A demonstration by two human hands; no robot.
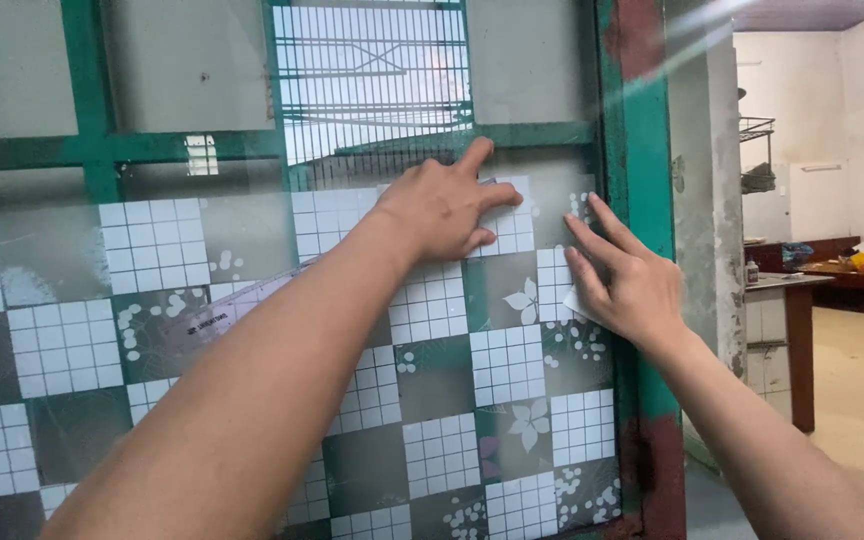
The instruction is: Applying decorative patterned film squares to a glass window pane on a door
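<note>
A patterned window film (pixel 452 400) with white grid squares and flower prints covers the lower glass of a green-framed door (pixel 642 150). My left hand (pixel 444 205) presses flat on the film's upper edge, its index finger pointing up to the green crossbar. Under my left forearm a clear plastic ruler (pixel 222 318) lies against the film. My right hand (pixel 624 275) rests with spread fingers on the film's right edge beside the frame, and a small white piece (pixel 574 303) shows under its palm.
The bare upper glass (pixel 372 90) shows a metal grille outside. To the right, a grey wall edge (pixel 702 200), a tiled counter (pixel 787 300) and a cluttered wooden table (pixel 862 270) stand in a room with a beige floor.
</note>
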